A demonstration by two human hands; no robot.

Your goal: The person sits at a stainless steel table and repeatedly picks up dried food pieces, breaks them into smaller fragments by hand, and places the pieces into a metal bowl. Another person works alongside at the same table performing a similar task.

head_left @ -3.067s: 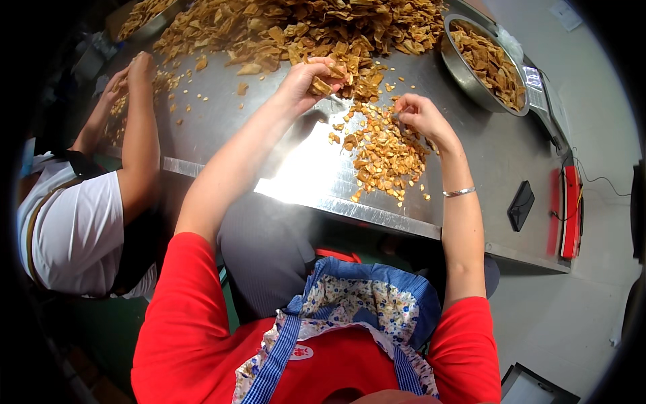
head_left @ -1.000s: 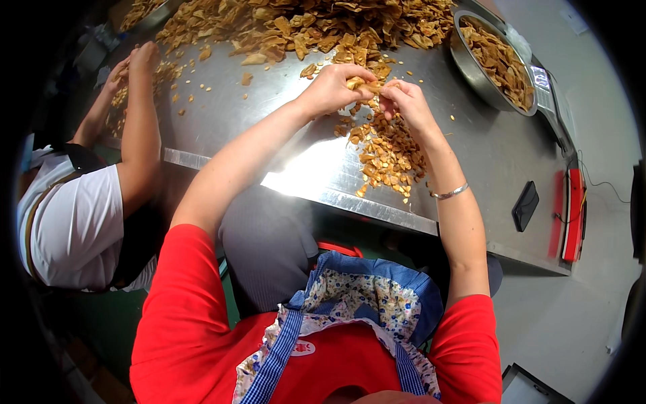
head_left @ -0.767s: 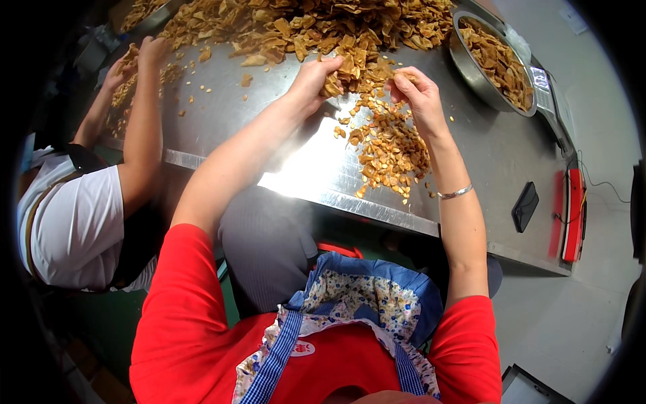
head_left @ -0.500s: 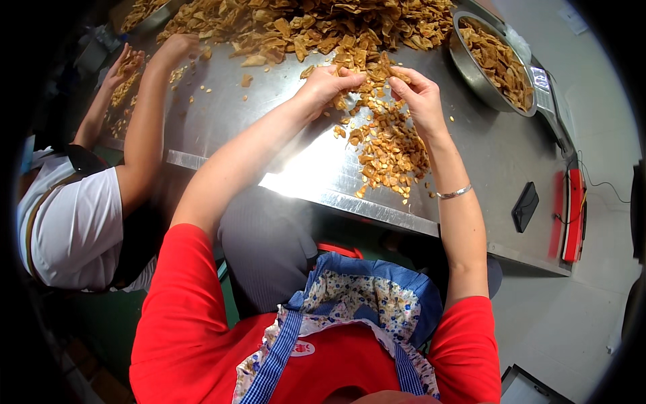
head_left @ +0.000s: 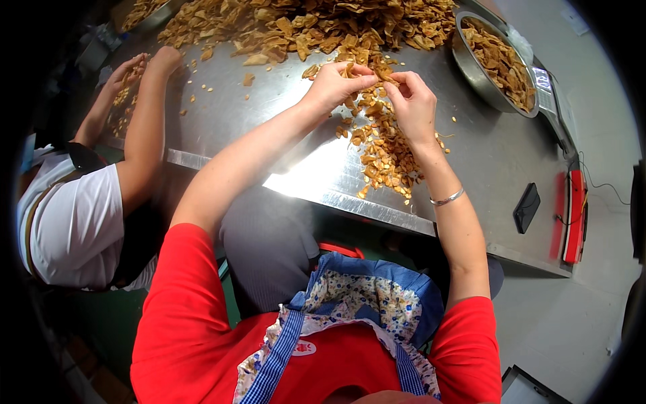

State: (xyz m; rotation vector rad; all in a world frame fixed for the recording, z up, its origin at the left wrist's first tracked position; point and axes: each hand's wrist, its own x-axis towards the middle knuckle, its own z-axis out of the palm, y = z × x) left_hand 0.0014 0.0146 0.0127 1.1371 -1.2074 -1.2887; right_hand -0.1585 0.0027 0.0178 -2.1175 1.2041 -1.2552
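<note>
Close together near the top centre, my left hand [head_left: 338,86] and my right hand [head_left: 414,108] are both closed on dried golden-brown pieces [head_left: 348,71], with thumbs and fingers pinching. A small heap of brown bits and pale seeds [head_left: 381,163] spreads below them toward the table's front edge. Behind my hands lies a large pile of dried slices [head_left: 309,27] on the steel table [head_left: 478,168].
A co-worker [head_left: 74,222] works at left, both hands over scattered bits. A steel bowl [head_left: 471,64] of slices stands at back right, beside a keypad device [head_left: 542,91]. A black phone [head_left: 527,207] and a red appliance [head_left: 574,215] sit at right. Another bowl [head_left: 151,21] is at back left.
Since about three seconds ago my right hand has moved up beside my left. In the last half second my left hand shifted slightly right and up. The co-worker's hands also moved.
</note>
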